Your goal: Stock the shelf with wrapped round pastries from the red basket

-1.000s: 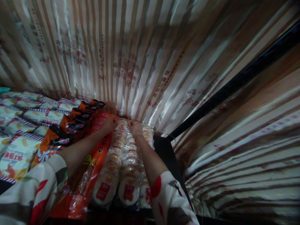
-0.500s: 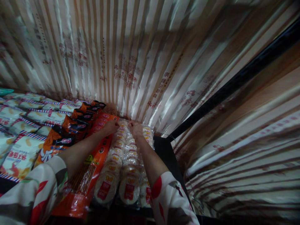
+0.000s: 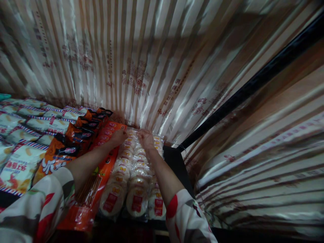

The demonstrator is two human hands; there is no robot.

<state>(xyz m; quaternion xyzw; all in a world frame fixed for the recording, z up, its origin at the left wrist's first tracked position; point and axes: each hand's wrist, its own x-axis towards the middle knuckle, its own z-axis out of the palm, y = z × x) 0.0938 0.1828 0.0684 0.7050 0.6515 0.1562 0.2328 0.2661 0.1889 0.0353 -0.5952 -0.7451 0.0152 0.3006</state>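
Both my arms reach to the far end of a row of clear packs of round rice crackers (image 3: 131,189) with red labels, lying on a dark shelf (image 3: 177,162). My left hand (image 3: 118,136) is closed on the far top edge of the cracker packs, beside a long orange snack pack (image 3: 95,182). My right hand (image 3: 145,138) is closed on the same far edge, a little to the right. Both hands sit close together against the striped curtain. The fingertips are hidden among the plastic.
A shiny brown-and-cream striped curtain (image 3: 141,67) with red print hangs behind and to the right. Orange-and-black snack bags (image 3: 68,145) and white bags with red-blue edges (image 3: 22,141) fill the shelf to the left. A black bar (image 3: 253,84) runs diagonally at the right.
My hands stay at the far end of the cracker packs; they have barely shifted. The view has tilted slightly, so more of the near packs shows.
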